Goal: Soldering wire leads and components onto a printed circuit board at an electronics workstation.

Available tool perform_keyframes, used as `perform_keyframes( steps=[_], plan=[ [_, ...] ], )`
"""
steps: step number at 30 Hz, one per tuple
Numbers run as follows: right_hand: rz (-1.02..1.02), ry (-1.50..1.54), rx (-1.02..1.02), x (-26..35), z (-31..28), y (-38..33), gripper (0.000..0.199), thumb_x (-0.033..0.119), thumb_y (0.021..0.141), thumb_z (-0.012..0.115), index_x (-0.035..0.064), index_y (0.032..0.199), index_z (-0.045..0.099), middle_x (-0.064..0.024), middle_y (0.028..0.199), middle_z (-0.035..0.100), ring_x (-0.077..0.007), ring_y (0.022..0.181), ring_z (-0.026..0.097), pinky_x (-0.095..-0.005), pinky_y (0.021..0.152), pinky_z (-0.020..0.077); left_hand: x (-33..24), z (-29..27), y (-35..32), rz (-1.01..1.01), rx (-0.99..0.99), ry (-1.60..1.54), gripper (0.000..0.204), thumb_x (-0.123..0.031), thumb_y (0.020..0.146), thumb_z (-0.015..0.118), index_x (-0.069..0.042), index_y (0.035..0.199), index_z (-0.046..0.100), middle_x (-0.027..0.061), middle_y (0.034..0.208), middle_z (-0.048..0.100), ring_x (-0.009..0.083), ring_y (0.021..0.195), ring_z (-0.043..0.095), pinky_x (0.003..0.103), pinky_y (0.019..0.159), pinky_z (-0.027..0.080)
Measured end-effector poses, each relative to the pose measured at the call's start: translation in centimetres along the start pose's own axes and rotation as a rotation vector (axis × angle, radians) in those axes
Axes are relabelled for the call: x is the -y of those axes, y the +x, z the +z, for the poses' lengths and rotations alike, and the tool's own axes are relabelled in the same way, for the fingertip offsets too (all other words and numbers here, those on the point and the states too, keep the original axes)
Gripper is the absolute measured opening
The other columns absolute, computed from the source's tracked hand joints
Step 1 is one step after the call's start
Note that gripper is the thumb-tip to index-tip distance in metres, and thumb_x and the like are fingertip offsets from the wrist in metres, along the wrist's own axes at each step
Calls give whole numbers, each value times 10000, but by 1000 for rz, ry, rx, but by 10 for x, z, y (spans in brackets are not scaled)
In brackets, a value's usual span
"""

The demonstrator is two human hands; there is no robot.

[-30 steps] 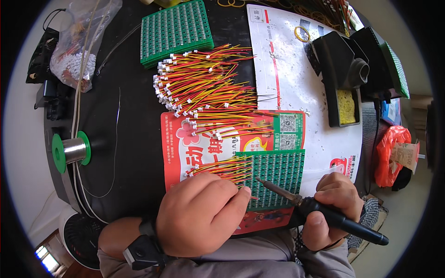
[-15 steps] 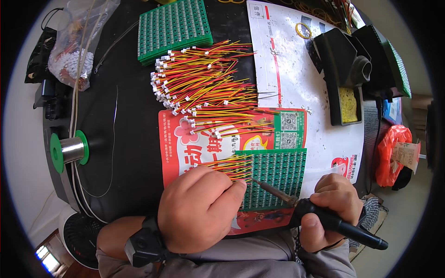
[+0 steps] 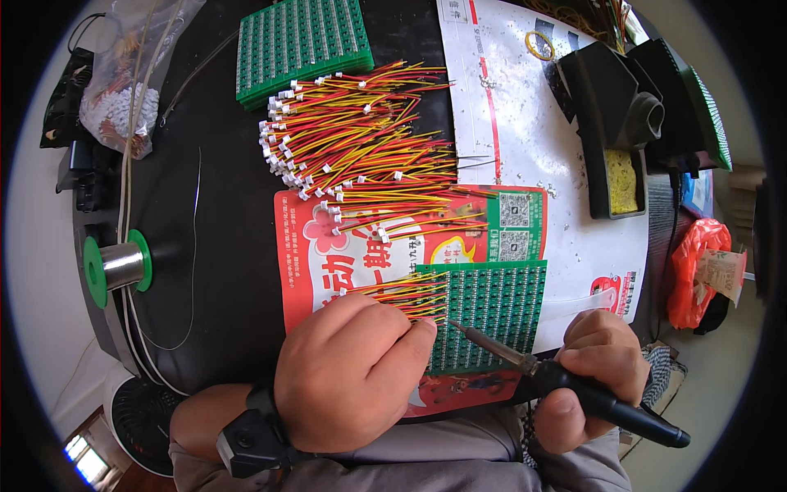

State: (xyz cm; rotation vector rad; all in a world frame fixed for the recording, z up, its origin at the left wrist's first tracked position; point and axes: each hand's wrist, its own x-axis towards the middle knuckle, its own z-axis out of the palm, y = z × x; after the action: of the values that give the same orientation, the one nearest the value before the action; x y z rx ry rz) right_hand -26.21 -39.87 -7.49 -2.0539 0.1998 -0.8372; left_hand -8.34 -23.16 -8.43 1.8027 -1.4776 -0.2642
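Observation:
My left hand (image 3: 352, 373) is closed in a pinch at the left edge of a green circuit board (image 3: 500, 307). Red and yellow wire ends come out beside its fingertips; the rest of what it pinches is hidden. A row of red and yellow wires (image 3: 406, 287) lies along that edge, above the hand. In my right hand (image 3: 602, 365) is a black-handled soldering iron (image 3: 570, 385), gripped like a pen. Its tip points left, over the board close to my left fingertips; whether it touches cannot be made out.
A pile of connector wires (image 3: 361, 135) lies beyond the board, below a stack of green boards (image 3: 303, 45). The solder spool (image 3: 123, 264) stands left, its strand loose on the table. At right are an iron stand (image 3: 611, 98) with yellow sponge (image 3: 623, 180) and a red bag (image 3: 697, 271).
The soldering iron and my right hand have shifted slightly right, drawing the tip a little away from my left fingertips. My left hand keeps its pinch, and the view has moved slightly.

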Motion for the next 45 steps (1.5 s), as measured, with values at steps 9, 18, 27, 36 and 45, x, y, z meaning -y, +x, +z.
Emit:
perform_keyframes(
  steps=[9, 18, 27, 36, 45],
  plan=[
    [114, -56, -67, 6, 7, -6, 385, 336, 818, 771, -1, 855, 589, -46, 609, 511, -138, 520, 410, -310, 478, 312, -2, 4, 1, -4, -69, -20, 266, 86, 623, 743, 21, 880, 723, 100, 770, 627, 272, 618, 615, 372, 551, 493],
    [81, -55, -32, 4, 6, -4, 342, 280, 787, 753, -14, 856, 591, -53, 604, 511, -151, 500, 416, -317, 472, 325, -2, 4, -3, 30, -45, -21, 272, 110, 599, 754, 39, 857, 708, 95, 737, 584, 263, 576, 556, 366, 512, 450],
    [64, -60, 6, 3, 5, -3, 322, 248, 759, 746, -19, 852, 590, -58, 600, 511, -158, 489, 422, -318, 467, 324, -2, 7, -3, 25, -53, -26, 237, 125, 629, 765, 42, 839, 693, 89, 724, 562, 261, 570, 550, 366, 505, 436],
    [72, -64, 19, 5, 5, -2, 343, 277, 782, 758, -11, 865, 591, -51, 607, 516, -149, 498, 424, -316, 466, 316, -2, 6, -3, 30, -44, -21, 233, 122, 644, 770, 44, 850, 697, 88, 724, 560, 262, 573, 547, 369, 508, 441],
    [108, -79, -85, 8, 11, -4, 373, 319, 809, 773, 1, 875, 591, -48, 618, 524, -142, 514, 420, -311, 478, 325, -1, 6, -4, 32, -44, -24, 238, 118, 638, 777, 45, 848, 694, 95, 738, 575, 266, 581, 552, 372, 513, 448]
  ],
)
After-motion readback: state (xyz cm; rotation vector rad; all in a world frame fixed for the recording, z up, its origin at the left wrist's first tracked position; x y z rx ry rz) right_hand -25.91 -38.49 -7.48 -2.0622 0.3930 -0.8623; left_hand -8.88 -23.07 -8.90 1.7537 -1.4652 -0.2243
